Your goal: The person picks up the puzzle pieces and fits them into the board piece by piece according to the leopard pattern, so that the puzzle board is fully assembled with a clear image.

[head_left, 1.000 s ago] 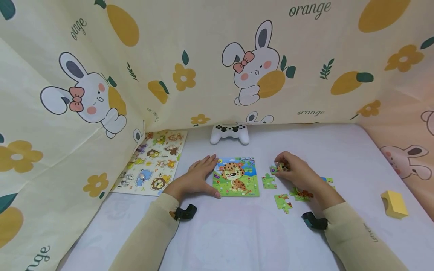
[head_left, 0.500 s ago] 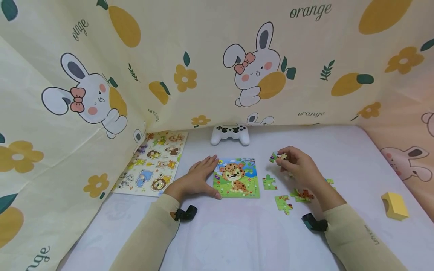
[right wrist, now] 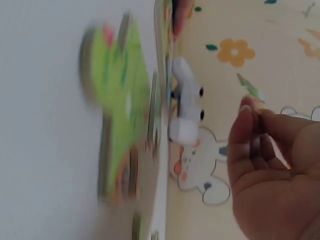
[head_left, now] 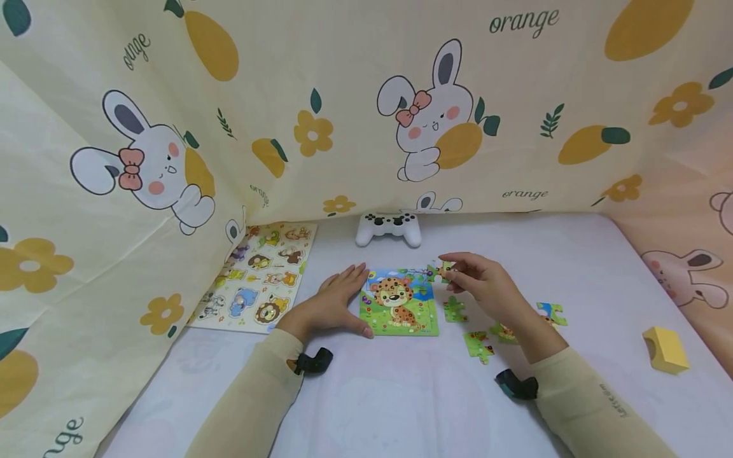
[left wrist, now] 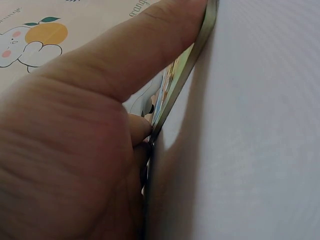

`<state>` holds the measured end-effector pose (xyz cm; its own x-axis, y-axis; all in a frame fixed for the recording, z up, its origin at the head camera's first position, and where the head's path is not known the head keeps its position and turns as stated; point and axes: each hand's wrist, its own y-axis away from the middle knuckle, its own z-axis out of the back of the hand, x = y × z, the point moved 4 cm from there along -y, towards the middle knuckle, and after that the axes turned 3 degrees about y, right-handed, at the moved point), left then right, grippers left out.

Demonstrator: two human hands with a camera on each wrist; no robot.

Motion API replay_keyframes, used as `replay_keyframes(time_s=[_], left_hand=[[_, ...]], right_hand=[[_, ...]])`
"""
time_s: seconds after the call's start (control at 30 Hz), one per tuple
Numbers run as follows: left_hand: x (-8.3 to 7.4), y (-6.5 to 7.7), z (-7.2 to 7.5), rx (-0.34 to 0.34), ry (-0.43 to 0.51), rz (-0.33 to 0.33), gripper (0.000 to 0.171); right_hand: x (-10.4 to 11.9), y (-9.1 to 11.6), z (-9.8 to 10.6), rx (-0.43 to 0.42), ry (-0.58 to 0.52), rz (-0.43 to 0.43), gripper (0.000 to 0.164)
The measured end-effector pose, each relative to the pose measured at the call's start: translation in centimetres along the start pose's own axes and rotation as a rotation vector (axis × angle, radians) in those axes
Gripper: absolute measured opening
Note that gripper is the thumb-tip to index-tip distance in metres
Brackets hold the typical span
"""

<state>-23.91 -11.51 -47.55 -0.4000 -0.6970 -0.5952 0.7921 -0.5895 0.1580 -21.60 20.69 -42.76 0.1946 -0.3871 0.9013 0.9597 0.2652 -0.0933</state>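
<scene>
My left hand (head_left: 329, 301) lies along the left side of a square leopard picture puzzle board (head_left: 401, 326), fingers stretched toward its upper corner and thumb at the lower one. In the left wrist view the thumb (left wrist: 150, 42) runs against the board's thin edge. My right hand (head_left: 487, 283) pinches a jigsaw piece (head_left: 440, 272) between thumb and fingertips, over the board's upper right corner. That piece shows edge-on in the right wrist view, raised off the table. Below the right hand lie loose green jigsaw pieces (head_left: 455, 310), one of them (head_left: 480, 345) nearer me.
More puzzle pieces (head_left: 551, 313) lie beside and partly under my right forearm. A white game controller (head_left: 389, 229) sits at the back against the printed cloth. An animal picture board (head_left: 260, 280) lies at left, and a yellow block (head_left: 666, 349) stands far right.
My right hand has lifted the jigsaw piece from the table and carried it left to the board's upper right corner. The left hand has kept its place.
</scene>
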Motion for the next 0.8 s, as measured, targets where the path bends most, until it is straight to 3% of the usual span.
replay_keyframes(time_s=[0.37, 0.53, 0.8], left_hand=[[0.0, 0.0, -0.1, 0.0, -0.001, 0.004, 0.141], [0.2, -0.1, -0.2, 0.005, -0.003, 0.005, 0.14], [0.2, -0.2, -0.2, 0.009, -0.014, 0.003, 0.14]], right_hand=[[0.2, -0.6, -5.7, 0.109, -0.094, -0.07, 0.02], [0.2, -1.3, -8.3, 0.119, -0.114, -0.117, 0.013], [0.6, -2.2, -11.1, 0.087, -0.105, -0.119, 0.011]])
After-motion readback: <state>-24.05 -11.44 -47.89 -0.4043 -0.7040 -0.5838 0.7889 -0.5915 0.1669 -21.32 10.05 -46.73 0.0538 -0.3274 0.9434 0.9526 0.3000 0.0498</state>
